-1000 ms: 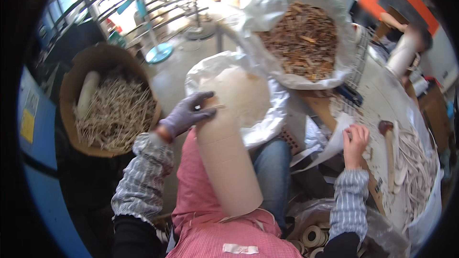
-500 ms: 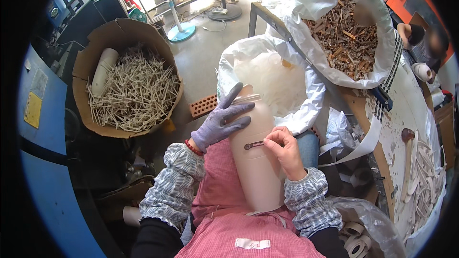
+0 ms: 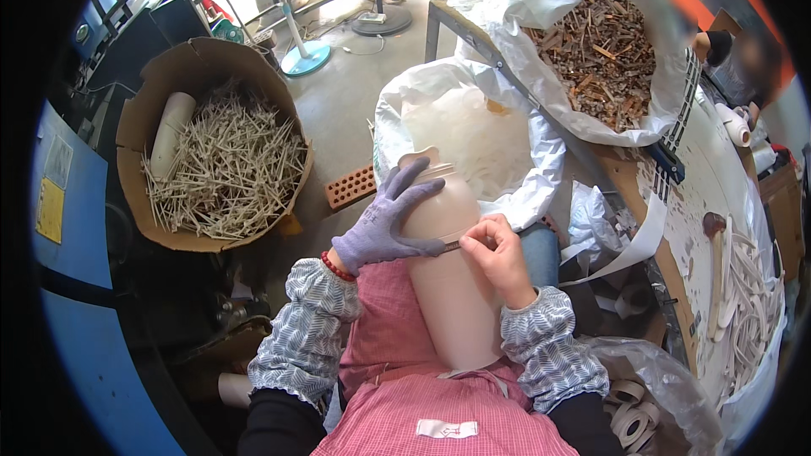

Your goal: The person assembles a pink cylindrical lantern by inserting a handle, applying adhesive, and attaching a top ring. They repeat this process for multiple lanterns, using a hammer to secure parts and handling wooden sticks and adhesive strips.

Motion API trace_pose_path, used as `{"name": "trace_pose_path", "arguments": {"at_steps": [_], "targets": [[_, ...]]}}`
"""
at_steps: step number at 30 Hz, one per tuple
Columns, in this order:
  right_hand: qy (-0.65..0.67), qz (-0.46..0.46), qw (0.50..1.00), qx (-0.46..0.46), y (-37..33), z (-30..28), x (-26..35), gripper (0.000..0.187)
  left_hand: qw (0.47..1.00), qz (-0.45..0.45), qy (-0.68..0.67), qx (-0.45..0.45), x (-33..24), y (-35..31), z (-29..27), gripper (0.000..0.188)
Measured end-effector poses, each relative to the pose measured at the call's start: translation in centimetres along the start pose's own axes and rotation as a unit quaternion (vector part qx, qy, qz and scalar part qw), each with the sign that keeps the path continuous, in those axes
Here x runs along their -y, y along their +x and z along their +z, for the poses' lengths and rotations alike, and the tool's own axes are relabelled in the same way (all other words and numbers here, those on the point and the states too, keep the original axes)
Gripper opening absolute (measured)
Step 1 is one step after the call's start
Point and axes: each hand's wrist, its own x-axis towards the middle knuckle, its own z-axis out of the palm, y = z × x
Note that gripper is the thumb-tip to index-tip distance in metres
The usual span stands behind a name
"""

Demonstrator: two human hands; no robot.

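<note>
A large pale beige plastic bottle (image 3: 456, 312) leans across my lap, its neck pointing away and a flap of plastic at its top. My left hand (image 3: 382, 226), in a grey-purple glove, is wrapped over the bottle's shoulder, with fingers near the neck and the thumb stretched along the label. My right hand (image 3: 503, 260) is bare, thumb and forefinger pinched at the right end of that narrow dark label (image 3: 454, 246). Most of the label is hidden by the thumb and fingers. The bottle's base rests against my pink apron (image 3: 397, 409).
A cardboard drum (image 3: 127, 148) of thin plastic sprues stands left. Ahead is a white sack (image 3: 547, 156) with translucent material; a bag (image 3: 676, 76) of brown scraps sits on the bench (image 3: 676, 283) at right. A perforated brick (image 3: 351, 187) lies on the floor. A person (image 3: 735, 67) is at far right.
My left thumb has come down onto the label, covering much of it. The right hand stays pinched at its end. The whole view has shifted slightly.
</note>
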Motion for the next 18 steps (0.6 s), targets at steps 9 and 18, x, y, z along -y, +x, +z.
{"name": "trace_pose_path", "arguments": {"at_steps": [9,18], "targets": [[-0.067,-0.122,0.988,-0.073,0.6,0.4,-5.1,0.043,0.986,-0.039,0.116,0.112,-1.3,1.5,-3.2,0.074],[-0.065,-0.269,0.921,0.276,1.7,-1.9,7.7,0.015,0.929,-0.214,0.213,0.213,-3.6,2.0,-5.0,0.04]]}}
